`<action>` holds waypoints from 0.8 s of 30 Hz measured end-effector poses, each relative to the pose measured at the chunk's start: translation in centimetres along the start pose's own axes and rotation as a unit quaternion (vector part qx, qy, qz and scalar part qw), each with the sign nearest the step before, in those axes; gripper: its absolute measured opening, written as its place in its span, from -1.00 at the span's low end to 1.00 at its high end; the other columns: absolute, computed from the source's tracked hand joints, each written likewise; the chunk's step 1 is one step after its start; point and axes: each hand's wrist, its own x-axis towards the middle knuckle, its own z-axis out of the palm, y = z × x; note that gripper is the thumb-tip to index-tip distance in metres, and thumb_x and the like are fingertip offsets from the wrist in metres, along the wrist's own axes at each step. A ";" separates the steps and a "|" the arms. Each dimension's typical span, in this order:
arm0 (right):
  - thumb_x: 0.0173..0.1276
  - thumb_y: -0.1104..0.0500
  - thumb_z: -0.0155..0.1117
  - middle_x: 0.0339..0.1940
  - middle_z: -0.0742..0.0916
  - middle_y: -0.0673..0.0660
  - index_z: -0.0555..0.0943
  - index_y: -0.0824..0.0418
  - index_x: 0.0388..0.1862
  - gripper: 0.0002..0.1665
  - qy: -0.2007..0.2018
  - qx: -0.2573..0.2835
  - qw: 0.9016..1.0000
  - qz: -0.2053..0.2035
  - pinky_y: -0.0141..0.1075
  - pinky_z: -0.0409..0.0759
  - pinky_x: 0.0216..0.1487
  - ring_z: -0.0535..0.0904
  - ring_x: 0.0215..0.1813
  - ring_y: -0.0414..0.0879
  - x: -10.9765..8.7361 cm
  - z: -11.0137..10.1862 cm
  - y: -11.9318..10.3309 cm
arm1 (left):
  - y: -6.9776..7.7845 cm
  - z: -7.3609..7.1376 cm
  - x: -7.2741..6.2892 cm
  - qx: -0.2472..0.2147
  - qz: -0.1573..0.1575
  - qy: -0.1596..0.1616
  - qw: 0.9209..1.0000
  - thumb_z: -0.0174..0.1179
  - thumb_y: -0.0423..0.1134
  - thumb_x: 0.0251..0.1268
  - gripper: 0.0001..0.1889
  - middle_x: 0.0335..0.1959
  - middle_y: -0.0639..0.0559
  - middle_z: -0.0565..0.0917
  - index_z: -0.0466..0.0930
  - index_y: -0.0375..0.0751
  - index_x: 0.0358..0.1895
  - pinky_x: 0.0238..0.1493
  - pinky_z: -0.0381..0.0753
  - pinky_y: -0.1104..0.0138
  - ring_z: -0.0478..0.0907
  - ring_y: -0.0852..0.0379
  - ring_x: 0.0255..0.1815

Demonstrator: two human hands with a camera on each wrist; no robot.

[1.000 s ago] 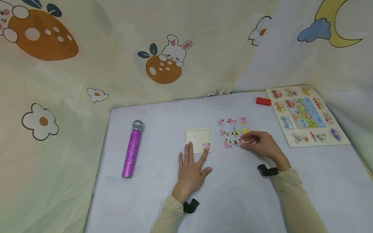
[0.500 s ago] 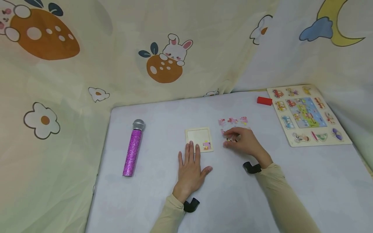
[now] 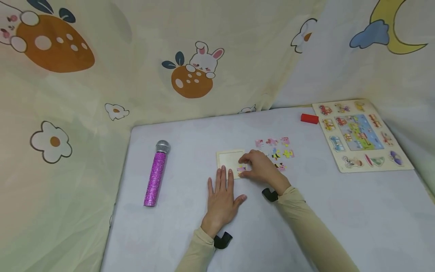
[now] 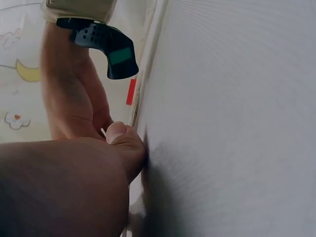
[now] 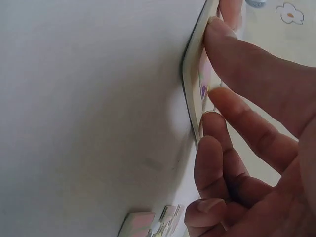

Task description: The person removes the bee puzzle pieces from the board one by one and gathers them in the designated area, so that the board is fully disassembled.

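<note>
A small square puzzle tray point(image 3: 222, 152) with a pale rim lies mid-table. My left hand point(image 3: 221, 206) lies flat, its straight fingertips on the tray's lower edge. Over the tray's right side, my right hand point(image 3: 263, 168) bends thumb and forefinger about a pink puzzle piece point(image 5: 205, 74) in the lower right corner. In the right wrist view, the thumb tip touches the rim and the other fingers curl loosely. Loose puzzle pieces point(image 3: 276, 153) lie in rows to the right; my right hand hides some. The left wrist view shows mainly the left thumb point(image 4: 129, 148).
A glittery purple microphone point(image 3: 157, 173) lies to the left. At the back right are a red block point(image 3: 309, 119) and a large picture puzzle board point(image 3: 340, 166). A printed cloth point(image 3: 136, 87) hangs behind the white table point(image 3: 183, 234).
My right hand has moved left from the loose pieces to the tray. The left forefinger has drawn back from the corner piece toward the other fingers; the left hand otherwise stays put.
</note>
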 end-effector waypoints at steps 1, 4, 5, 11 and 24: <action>0.16 0.08 0.72 -0.11 0.77 0.12 0.78 0.20 0.00 -0.54 -0.002 0.000 1.000 0.003 -0.01 0.64 0.15 0.65 -0.01 0.02 0.1 0.0 -0.1 | 0.0 0.0 0.0 0.000 0.001 0.002 1.000 0.08 0.31 0.55 0.01 0.78 -0.28 -0.22 -0.10 -0.28 0.74 0.67 -0.21 -0.32 -0.30 -0.21 0.81; 0.16 0.09 0.72 -0.11 0.76 0.11 0.78 0.18 -0.04 -0.58 -0.011 0.006 1.000 0.013 -0.02 0.65 0.17 0.64 0.00 0.02 0.1 0.0 -0.3 | 0.0 -0.1 -0.1 -0.001 -0.004 -0.005 1.000 0.07 0.31 0.55 0.01 0.79 -0.27 -0.25 -0.13 -0.27 0.75 0.68 -0.26 -0.31 -0.34 -0.20 0.81; 0.16 0.09 0.72 -0.11 0.76 0.11 0.78 0.18 -0.05 -0.58 -0.013 0.009 1.000 0.016 -0.02 0.65 0.17 0.64 -0.01 0.02 0.1 0.0 -0.4 | 0.0 -0.1 -0.1 -0.001 -0.007 -0.009 1.000 0.06 0.32 0.56 0.02 0.79 -0.25 -0.27 -0.15 -0.25 0.75 0.68 -0.28 -0.30 -0.37 -0.18 0.81; 0.18 0.13 0.71 -0.15 0.76 0.07 0.70 0.17 -0.03 -0.56 -0.014 0.030 0.999 0.018 -0.06 0.66 0.11 0.63 -0.06 -0.03 0.0 0.2 -0.6 | -0.1 -0.1 -0.2 -0.005 -0.005 -0.004 1.000 0.08 0.31 0.55 0.01 0.79 -0.27 -0.24 -0.11 -0.26 0.75 0.68 -0.24 -0.31 -0.33 -0.19 0.81; 0.24 0.23 0.65 -0.21 0.83 0.06 0.70 0.19 0.07 -0.56 -0.008 0.062 0.998 -0.009 -0.09 0.69 0.01 0.70 -0.16 -0.11 -0.7 -0.1 -0.2 | 0.2 -0.3 -0.2 -0.006 0.000 0.006 1.000 0.08 0.30 0.55 0.00 0.79 -0.27 -0.20 -0.10 -0.26 0.75 0.67 -0.21 -0.32 -0.30 -0.20 0.81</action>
